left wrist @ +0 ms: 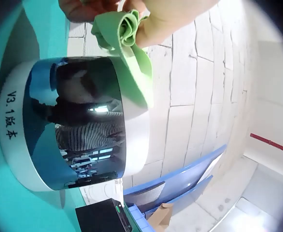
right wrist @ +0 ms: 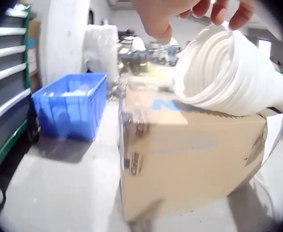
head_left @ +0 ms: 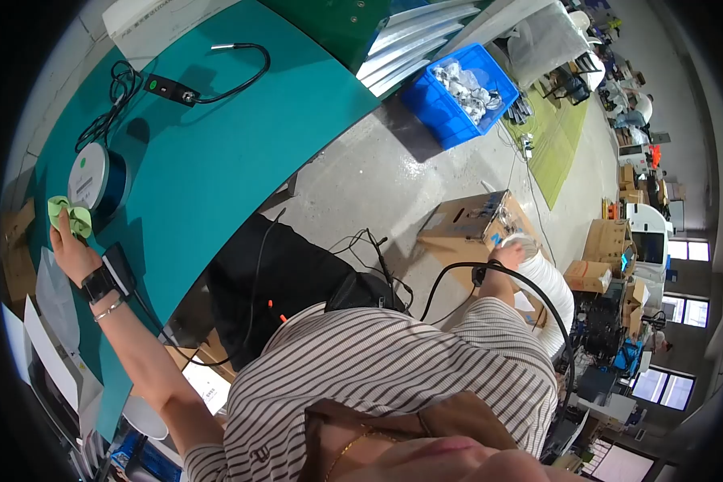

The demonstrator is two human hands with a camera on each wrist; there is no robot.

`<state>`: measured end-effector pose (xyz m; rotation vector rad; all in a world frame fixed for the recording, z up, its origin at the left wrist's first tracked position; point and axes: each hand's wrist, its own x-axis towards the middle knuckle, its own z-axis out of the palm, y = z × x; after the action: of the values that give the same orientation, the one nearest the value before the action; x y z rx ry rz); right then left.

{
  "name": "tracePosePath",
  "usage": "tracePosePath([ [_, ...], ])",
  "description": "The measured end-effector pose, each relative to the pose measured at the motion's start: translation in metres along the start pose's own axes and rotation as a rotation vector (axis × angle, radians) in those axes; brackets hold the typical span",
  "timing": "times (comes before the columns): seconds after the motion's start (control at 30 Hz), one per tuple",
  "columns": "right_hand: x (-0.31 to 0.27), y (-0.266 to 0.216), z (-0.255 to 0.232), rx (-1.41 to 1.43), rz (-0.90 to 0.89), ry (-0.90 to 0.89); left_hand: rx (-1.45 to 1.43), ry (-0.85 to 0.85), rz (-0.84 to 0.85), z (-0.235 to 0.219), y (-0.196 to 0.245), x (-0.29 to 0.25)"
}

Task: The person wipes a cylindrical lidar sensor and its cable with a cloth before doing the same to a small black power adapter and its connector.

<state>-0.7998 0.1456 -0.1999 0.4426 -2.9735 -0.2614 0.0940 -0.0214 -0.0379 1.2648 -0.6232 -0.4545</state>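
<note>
We see the left hand (head_left: pixel 67 241) at the left edge of the head view, fingers curled tight round a crumpled green cloth (head_left: pixel 70 215). In the left wrist view the green cloth (left wrist: pixel 124 36) sits top centre, hanging down and touching the reflective blue reel (left wrist: pixel 74 121) with white flanges. The reel (head_left: pixel 98 178) stands on the teal table (head_left: pixel 217 153), just right of the cloth in the head view. The right hand (head_left: pixel 508 255) is at centre right of the head view, on the top of a stack of white rings (head_left: pixel 550 289). In the right wrist view the fingers (right wrist: pixel 219 12) curl over the rim of the stack (right wrist: pixel 223 72), upper right, gripping it. The stack leans against a cardboard box (right wrist: pixel 190 159). A blue crate (head_left: pixel 458 92) sits on the floor, upper centre.
</note>
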Motion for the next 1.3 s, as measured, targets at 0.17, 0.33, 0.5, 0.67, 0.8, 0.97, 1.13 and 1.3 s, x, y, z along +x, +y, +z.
tracePosePath([
  [0.17, 0.057, -0.020, -0.018, 0.157, 0.228, 0.119, -0.028, -0.003, 0.010, -0.008, -0.009, 0.003],
  [0.33, 0.090, -0.105, -0.046, 0.208, 0.008, 0.146, 0.056, 0.082, 0.068, 0.017, 0.009, -0.021],
  [0.5, 0.086, -0.055, -0.022, 0.177, 0.010, 0.097, -0.034, 0.054, -0.010, 0.015, 0.001, -0.016],
  [0.67, 0.071, -0.020, -0.008, 0.186, 0.024, 0.048, -0.042, 0.068, -0.035, 0.019, 0.006, -0.018],
  [0.8, 0.067, 0.004, -0.005, 0.180, 0.021, 0.029, -0.035, 0.064, -0.040, 0.018, 0.007, -0.018],
  [0.97, 0.073, 0.031, -0.007, 0.177, 0.016, 0.014, -0.025, 0.069, -0.055, 0.016, 0.003, -0.017],
  [1.13, 0.079, 0.040, 0.000, 0.200, 0.004, -0.017, -0.010, 0.078, -0.049, 0.012, -0.001, -0.012],
  [1.3, 0.079, 0.062, 0.009, 0.201, 0.002, -0.054, -0.027, 0.071, -0.082, 0.007, -0.006, -0.008],
])
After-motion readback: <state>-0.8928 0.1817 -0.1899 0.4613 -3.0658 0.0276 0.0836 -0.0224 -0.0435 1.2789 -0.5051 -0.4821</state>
